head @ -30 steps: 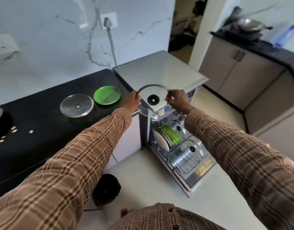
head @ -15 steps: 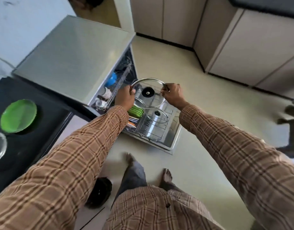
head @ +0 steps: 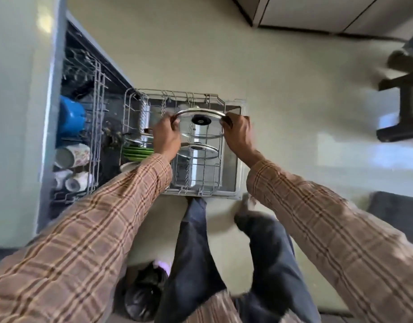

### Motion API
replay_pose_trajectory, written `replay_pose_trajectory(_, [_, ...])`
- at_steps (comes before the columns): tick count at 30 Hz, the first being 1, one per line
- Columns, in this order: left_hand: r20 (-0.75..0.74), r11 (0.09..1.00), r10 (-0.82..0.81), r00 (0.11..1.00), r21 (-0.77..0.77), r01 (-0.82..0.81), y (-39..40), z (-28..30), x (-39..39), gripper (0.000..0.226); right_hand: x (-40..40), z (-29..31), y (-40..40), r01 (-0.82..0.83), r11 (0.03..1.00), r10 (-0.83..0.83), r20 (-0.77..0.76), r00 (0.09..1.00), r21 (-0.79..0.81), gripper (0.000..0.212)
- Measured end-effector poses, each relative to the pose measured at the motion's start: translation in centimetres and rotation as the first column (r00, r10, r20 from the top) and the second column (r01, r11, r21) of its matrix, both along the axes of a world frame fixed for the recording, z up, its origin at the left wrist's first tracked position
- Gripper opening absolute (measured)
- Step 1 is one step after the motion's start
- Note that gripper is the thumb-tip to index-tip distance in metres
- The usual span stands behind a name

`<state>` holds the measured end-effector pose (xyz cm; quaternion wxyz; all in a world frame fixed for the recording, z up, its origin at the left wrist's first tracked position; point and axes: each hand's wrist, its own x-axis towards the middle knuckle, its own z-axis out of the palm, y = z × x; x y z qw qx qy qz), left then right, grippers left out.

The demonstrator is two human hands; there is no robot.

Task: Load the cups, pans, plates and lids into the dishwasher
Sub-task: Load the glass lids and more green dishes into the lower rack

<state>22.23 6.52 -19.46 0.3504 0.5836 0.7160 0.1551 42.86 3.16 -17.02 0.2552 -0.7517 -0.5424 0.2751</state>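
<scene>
A glass lid (head: 202, 125) with a steel rim and a black knob is held over the pulled-out lower rack (head: 220, 180) of the dishwasher. My left hand (head: 165, 135) grips its left rim and my right hand (head: 238, 134) grips its right rim. A second glass lid (head: 198, 152) stands in the rack just below and nearer to me. Green plates (head: 135, 153) stand on edge at the rack's left, partly hidden by my left arm. In the upper rack (head: 97, 127) lie a blue cup (head: 71, 120) and patterned cups (head: 72, 155).
The open dishwasher door (head: 238, 159) lies flat on the pale floor under the rack. My legs stand right in front of it. A black bin bag (head: 142, 292) sits by my left foot. A dark stool (head: 403, 108) stands at the right, cabinets along the top.
The view has swung down from the counter to the dishwasher. Both hands carried the lid from above the appliance's top down over the lower rack.
</scene>
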Motion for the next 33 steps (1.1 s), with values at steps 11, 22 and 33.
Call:
replay_pose_trajectory(11, [-0.07,0.996,-0.079,0.994,-0.042,0.076,5.3,-21.9,-2.0,0.021,-1.5,-21.0,5.0,-0.032,0.995,0.042,0.104,0.994,-0.095,0.018])
replay_pose_trajectory(22, [-0.104,0.96,-0.145,0.984,-0.256,0.114,6.4,-27.9,-2.6,0.025,-2.0,-26.4,3.9,-0.049,0.981,0.061,0.057,0.997,-0.186,0.018])
replay_pose_trajectory(33, [-0.128,0.935,-0.087,0.988,-0.353,0.036,6.6,-28.8,-3.7,0.028,-3.9,-26.8,4.3,-0.08,0.972,0.108,0.123,0.987,-0.219,0.02])
